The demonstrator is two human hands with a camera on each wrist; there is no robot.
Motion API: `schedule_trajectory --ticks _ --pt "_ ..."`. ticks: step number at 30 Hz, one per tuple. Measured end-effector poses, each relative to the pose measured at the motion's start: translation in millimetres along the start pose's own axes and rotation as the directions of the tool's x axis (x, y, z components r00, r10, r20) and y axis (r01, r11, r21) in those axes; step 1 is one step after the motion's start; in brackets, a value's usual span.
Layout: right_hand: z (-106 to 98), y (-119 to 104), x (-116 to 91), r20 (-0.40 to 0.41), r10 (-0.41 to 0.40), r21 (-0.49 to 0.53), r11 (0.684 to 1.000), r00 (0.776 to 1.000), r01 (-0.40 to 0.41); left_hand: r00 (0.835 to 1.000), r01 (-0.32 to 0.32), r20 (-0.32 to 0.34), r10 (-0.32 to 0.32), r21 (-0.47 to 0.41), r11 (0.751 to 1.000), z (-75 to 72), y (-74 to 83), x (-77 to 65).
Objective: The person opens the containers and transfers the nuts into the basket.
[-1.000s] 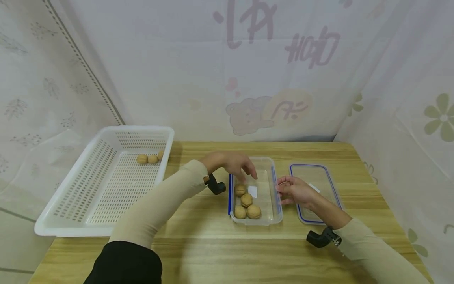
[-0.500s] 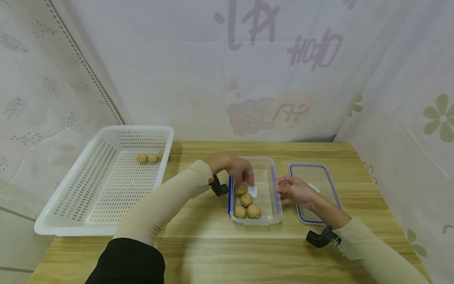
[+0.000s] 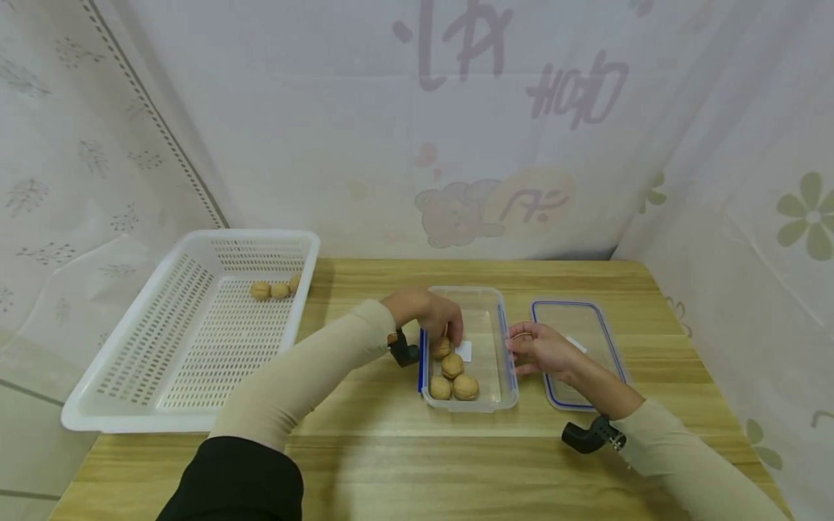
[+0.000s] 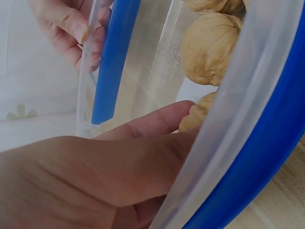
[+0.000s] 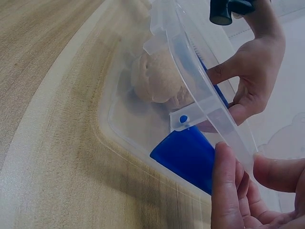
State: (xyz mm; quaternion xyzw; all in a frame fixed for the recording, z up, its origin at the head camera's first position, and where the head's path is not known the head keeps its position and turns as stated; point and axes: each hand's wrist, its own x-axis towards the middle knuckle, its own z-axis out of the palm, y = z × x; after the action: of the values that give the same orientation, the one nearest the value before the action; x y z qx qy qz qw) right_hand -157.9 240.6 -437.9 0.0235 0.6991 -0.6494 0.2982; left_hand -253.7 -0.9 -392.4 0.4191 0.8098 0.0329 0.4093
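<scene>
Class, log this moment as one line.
left hand: fingers on walnut in box; right hand: holds box's side; lid: off, on table; basket: walnuts inside

Box walnuts [image 3: 465, 387]: we count four, by the left hand [image 3: 438, 315]
Basket walnuts [image 3: 260, 291]: three, farther left
Box [image 3: 489, 365]: one, against the right hand [image 3: 544, 352]
Lid [image 3: 589, 325]: one, beneath that wrist
Basket [image 3: 211, 340]: one, left of both hands

You've got tan walnuts [image 3: 465, 388], clear box [image 3: 476, 407] w/ blue clips [image 4: 114, 62], clear lid [image 3: 570, 318] w/ blue edging. Your basket [image 3: 81, 420] is wht, table [image 3: 417, 470] lt brn w/ woodgrain, sleeves [image 3: 306, 376] beige, upper L sleeve [image 3: 234, 485] blk. Backdrop [image 3: 326, 108]: off-wht w/ gry sprigs [image 3: 28, 196], grn flowers [image 3: 812, 215], purplish lettering [image 3: 576, 92].
</scene>
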Motion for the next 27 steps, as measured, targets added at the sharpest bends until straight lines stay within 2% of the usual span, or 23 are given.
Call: schedule_trajectory --ticks 8,13,16,22,27 --pt "-0.4 1.0 0.7 -0.001 0.003 0.004 1.0 1.0 -0.003 1.0 -0.005 0.031 0.004 0.032 0.999 2.0 -0.7 2.3" --pt "-0.9 1.8 1.2 -0.004 0.007 0.001 1.0 1.0 -0.007 1.0 0.004 0.023 -0.005 0.039 0.999 3.2 -0.7 3.3" --pt "-1.3 1.7 0.8 -0.001 0.007 -0.001 1.0 1.0 -0.007 1.0 -0.012 0.016 0.012 0.038 0.999 3.9 -0.4 3.8" --pt "-1.0 0.2 -1.1 0.006 -0.002 -0.001 1.0 1.0 0.002 0.996 -0.077 -0.042 0.076 -0.027 0.997 3.4 -1.2 4.5" --pt "-0.6 0.0 -0.8 0.005 -0.001 -0.004 1.0 1.0 0.001 0.988 -0.114 -0.112 0.104 -0.082 0.99 1.3 -3.9 5.6"
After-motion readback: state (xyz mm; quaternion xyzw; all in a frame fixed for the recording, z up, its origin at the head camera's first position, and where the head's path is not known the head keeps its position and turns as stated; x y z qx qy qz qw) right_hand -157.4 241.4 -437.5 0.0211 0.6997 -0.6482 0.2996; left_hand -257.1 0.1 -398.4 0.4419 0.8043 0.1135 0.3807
